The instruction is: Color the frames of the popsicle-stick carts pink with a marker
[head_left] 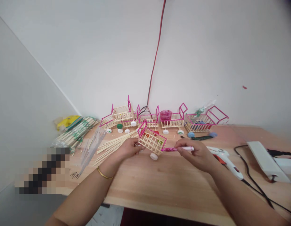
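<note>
Above the middle of the wooden table [159, 185], the slatted stick cart [152, 142] sits tilted: pale body, magenta top rim and handle, white wheel [154, 156] showing low, left hand [128, 148] pinching its left end, right hand [194, 153] pinching a white-and-magenta brush-like tool [170, 149] at its right corner. Forearms cut off at bottom, left fingertips partly hidden, tip contact hard to tell. Bare wood runs to the front edge, row of carts [148, 121] close behind
</note>
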Tool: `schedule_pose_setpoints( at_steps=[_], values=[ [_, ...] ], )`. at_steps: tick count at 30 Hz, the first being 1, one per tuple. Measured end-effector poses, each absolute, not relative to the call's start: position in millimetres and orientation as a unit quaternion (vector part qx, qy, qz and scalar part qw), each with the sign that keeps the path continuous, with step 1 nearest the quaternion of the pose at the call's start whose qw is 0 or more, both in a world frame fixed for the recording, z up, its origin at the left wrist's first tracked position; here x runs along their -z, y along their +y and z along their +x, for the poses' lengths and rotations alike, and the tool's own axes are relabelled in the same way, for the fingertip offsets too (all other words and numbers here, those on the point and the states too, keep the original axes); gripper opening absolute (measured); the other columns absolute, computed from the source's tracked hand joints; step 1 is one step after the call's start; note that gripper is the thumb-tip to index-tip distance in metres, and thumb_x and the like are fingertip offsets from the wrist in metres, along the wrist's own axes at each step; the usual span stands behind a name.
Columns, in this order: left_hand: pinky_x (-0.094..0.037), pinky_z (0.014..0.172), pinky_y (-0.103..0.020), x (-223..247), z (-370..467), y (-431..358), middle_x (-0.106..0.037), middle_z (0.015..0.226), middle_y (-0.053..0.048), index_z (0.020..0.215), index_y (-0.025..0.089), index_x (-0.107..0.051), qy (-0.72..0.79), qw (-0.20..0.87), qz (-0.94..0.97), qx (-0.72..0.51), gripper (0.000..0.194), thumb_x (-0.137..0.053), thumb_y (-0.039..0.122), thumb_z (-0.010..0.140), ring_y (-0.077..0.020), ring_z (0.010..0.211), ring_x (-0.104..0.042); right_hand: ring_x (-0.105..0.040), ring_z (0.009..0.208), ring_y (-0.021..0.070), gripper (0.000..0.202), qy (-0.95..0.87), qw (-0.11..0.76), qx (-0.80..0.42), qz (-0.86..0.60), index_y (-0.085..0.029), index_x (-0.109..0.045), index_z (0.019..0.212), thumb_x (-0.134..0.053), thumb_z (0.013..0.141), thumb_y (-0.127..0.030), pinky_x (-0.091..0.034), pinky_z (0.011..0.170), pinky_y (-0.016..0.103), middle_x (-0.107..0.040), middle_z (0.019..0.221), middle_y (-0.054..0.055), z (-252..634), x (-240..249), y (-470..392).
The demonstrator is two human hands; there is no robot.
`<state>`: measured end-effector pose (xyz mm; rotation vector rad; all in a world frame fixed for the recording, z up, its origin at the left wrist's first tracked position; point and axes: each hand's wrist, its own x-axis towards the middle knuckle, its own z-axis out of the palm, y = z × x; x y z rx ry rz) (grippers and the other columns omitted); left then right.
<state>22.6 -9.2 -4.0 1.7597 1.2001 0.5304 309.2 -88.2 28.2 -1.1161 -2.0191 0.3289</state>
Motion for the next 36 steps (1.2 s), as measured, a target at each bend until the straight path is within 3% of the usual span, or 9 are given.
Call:
schedule_pose_setpoints(
  at_steps=[16, 30, 36],
  values=[
    [-0.035, 0.047, -0.019, 6.2, 22.4, -7.8, -0.055, 0.052, 0.003, 0.091, 0.013, -0.068, 0.486, 0.454, 0.716, -0.212, 0.032, -0.066, 0.042, 0.077, -0.0089, 0.046, -0.047, -0.06, 0.06, 0.0144, 0.016, -0.766, 0.411, -0.04, -0.493, -0.022, -0.064, 0.091, -0.052, 0.092, -0.033, -0.043, 0.057, 0.025, -0.068, 0.074, 0.001, 314.3, -18.5, -77.0],
    [-0.036, 0.048, -0.019, 3.9, 23.6, -9.5, -0.055, 0.052, 0.005, 0.086, 0.014, -0.067, 0.486, 0.467, 0.704, -0.223, 0.026, -0.069, 0.038, 0.075, -0.0084, 0.046, -0.047, -0.064, 0.073, 0.0147, 0.017, -0.813, 0.369, -0.154, -0.423, -0.022, -0.065, 0.088, -0.052, 0.093, -0.032, -0.049, 0.067, 0.025, -0.069, 0.081, 0.003, 309.6, -26.8, -87.5],
    [-0.035, 0.048, -0.019, 1.6, 25.1, -10.4, -0.054, 0.051, 0.004, 0.087, 0.014, -0.068, 0.491, 0.464, 0.705, -0.216, 0.026, -0.068, 0.037, 0.076, -0.0085, 0.046, -0.047, -0.063, 0.068, 0.0151, 0.02, -0.786, 0.385, -0.123, -0.467, -0.022, -0.065, 0.086, -0.052, 0.093, -0.035, -0.048, 0.063, 0.025, -0.069, 0.078, 0.003, 310.4, -26.2, -84.2]
  ],
)
